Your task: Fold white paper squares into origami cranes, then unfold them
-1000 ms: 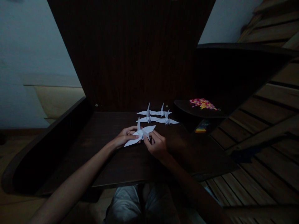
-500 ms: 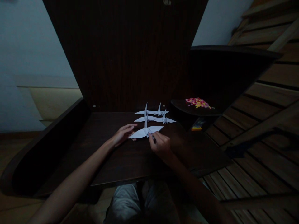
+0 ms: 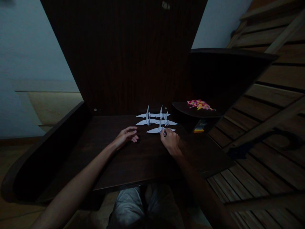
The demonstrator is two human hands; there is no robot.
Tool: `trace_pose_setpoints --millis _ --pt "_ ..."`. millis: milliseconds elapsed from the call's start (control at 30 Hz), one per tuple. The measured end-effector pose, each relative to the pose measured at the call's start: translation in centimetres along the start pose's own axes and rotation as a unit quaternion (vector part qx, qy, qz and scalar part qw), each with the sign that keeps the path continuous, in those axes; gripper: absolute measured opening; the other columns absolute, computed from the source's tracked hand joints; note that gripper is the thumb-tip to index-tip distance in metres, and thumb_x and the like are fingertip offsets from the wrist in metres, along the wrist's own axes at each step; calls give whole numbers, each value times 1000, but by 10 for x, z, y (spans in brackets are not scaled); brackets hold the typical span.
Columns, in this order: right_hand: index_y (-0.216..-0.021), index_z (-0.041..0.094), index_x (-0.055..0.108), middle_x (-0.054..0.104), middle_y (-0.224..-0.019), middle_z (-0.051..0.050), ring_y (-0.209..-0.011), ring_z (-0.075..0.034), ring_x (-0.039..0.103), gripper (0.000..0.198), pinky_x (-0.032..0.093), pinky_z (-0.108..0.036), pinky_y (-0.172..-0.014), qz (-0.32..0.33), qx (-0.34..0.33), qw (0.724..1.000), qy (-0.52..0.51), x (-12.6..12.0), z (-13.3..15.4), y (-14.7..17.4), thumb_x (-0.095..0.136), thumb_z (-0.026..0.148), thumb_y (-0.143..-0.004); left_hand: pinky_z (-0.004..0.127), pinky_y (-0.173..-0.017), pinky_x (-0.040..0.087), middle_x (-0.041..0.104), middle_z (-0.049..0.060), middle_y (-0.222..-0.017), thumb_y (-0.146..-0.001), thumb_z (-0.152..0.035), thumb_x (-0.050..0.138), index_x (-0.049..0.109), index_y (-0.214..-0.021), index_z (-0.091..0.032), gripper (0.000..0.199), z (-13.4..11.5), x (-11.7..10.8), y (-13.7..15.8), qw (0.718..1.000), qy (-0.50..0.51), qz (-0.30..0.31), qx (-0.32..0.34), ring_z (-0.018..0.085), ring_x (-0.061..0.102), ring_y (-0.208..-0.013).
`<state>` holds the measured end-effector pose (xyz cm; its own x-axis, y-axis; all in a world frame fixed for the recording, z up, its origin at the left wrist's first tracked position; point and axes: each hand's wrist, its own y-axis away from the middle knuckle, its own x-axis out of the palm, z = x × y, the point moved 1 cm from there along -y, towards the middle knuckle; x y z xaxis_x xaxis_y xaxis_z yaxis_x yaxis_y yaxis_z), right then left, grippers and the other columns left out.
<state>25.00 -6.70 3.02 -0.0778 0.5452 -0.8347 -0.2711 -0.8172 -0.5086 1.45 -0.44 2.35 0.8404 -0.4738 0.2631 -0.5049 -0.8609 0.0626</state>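
Note:
A white folded paper crane [image 3: 153, 130] with spread wings is pinched in my right hand [image 3: 170, 140], just in front of the other cranes. Behind it, several more white paper cranes stand in two rows; one crane [image 3: 144, 122] is at the left of the nearer row and another [image 3: 142, 115] at the left of the farther row. To the left, my left hand [image 3: 126, 137] rests by the desk surface, fingers apart and holding nothing. My right fingers hide part of the held crane's near end.
Small pink, red and yellow pieces [image 3: 199, 104] lie heaped on a corner shelf [image 3: 181, 109] to the right. Beneath it stands a dark item with a yellow-orange label [image 3: 199, 129]. The dark desk [image 3: 114, 173] has a raised left side panel [image 3: 47, 143]. Wooden slats [image 3: 274, 127] rise at the right.
My right hand has carried the held crane right and away from me, toward the rows. My left hand, which was at the crane's left wing, is now apart from it.

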Motion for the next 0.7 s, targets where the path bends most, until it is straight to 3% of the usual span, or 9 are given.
trace_pose_setpoints --millis 267,700 --pt "-87 16 69 71 -86 -13 -74 -21 67 29 36 -26 -58 97 32 994 28 12 2 -6 45 33 -91 27 -59 51 70 7 -69 -77 -24 70 51 -116 -10 45 0 1 2 1000 -17 -8 -3 16 66 -58" --pt "-99 16 68 70 -97 -15 -88 -23 68 35 45 -28 -71 139 48 988 52 20 6 -21 39 35 -93 27 -58 50 70 6 -68 -75 -27 72 52 -113 -11 46 0 -2 0 999 -45 -15 9 15 65 -56"
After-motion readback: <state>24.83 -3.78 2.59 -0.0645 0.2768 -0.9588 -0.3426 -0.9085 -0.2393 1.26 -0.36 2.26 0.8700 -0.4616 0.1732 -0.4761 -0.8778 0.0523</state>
